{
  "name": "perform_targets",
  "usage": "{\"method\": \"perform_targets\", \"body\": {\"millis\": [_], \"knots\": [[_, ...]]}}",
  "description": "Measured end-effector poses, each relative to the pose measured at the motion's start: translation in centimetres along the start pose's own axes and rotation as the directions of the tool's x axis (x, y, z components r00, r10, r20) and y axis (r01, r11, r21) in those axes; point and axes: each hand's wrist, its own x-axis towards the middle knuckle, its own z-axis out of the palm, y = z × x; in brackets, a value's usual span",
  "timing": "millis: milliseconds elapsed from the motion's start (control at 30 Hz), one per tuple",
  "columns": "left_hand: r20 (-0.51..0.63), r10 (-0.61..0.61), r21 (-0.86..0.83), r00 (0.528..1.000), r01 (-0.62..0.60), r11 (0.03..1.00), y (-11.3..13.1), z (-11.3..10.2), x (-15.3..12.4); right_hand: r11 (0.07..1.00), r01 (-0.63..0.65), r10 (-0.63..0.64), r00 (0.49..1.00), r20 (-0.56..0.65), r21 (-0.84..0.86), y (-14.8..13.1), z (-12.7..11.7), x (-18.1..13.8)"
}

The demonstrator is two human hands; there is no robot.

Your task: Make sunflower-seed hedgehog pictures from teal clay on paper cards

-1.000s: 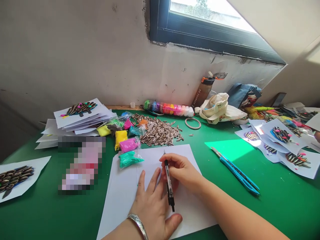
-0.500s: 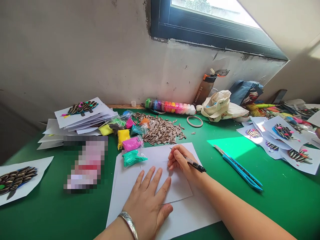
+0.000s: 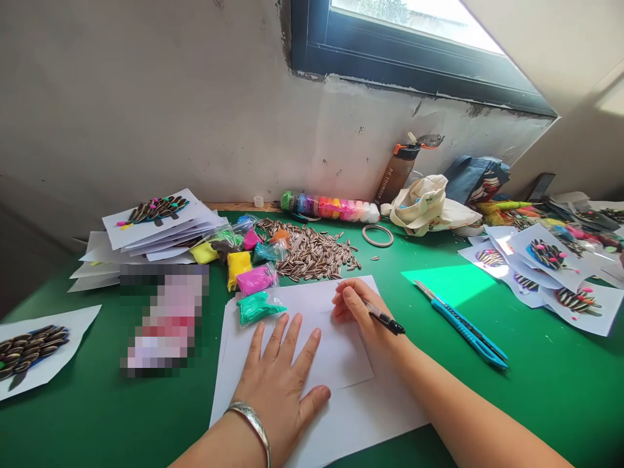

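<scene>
My left hand [image 3: 280,374] lies flat with fingers spread on a small sheet of white paper [image 3: 336,357], which rests on larger white sheets [image 3: 375,416]. In my right hand [image 3: 363,312] is a black pen [image 3: 387,320], pinched between thumb and fingers over the small sheet's right side. The pen's tip is hidden behind my fingers. Just beyond my left fingertips, a bag of teal clay [image 3: 260,307] sits on the paper's upper left corner. Bags of pink clay [image 3: 256,280] and yellow clay [image 3: 238,270] lie behind it.
Sunflower seeds [image 3: 319,253] are heaped behind the paper. A blue utility knife [image 3: 470,328] lies to the right with its blade out. A tape roll [image 3: 377,236], a bottle [image 3: 397,172] and a cloth bag [image 3: 422,205] stand toward the wall. Seed-decorated cards [image 3: 146,224] are stacked at left.
My left hand has slid slightly to the left and toward the paper's upper left. My right hand keeps the pen and has shifted a little to the right. The view has moved slightly.
</scene>
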Motion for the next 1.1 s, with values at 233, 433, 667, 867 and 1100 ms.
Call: {"method": "perform_targets", "body": {"millis": [233, 433, 667, 867, 1100], "knots": [[-0.046, -0.017, 0.023, 0.999, 0.018, 1.000, 0.4, 0.6, 0.2, 0.994, 0.106, -0.105, 0.975, 0.194, 0.003, -0.2, 4.0, -1.6], [-0.094, 0.037, 0.019, 0.995, -0.035, 0.999, -0.4, 1.0, -0.1, 0.998, 0.055, -0.054, 0.996, 0.075, -0.014, 1.3, 1.9, 0.5], [-0.051, 0.052, 0.005, 0.997, -0.052, 0.999, -0.8, 0.3, -0.3, 0.988, 0.045, -0.029, 0.994, 0.108, -0.145, 1.4, 1.5, 0.4], [0.018, 0.011, -0.007, 1.000, -0.011, 1.000, 0.2, -0.6, 0.0, 0.977, 0.060, -0.046, 0.996, 0.073, -0.204, 1.0, 1.7, -0.2], [-0.056, 0.015, 0.009, 0.998, -0.015, 1.000, 0.6, 0.0, 0.0, 0.966, 0.176, -0.148, 0.977, 0.151, -0.191, 0.1, 4.1, -2.3]]}}
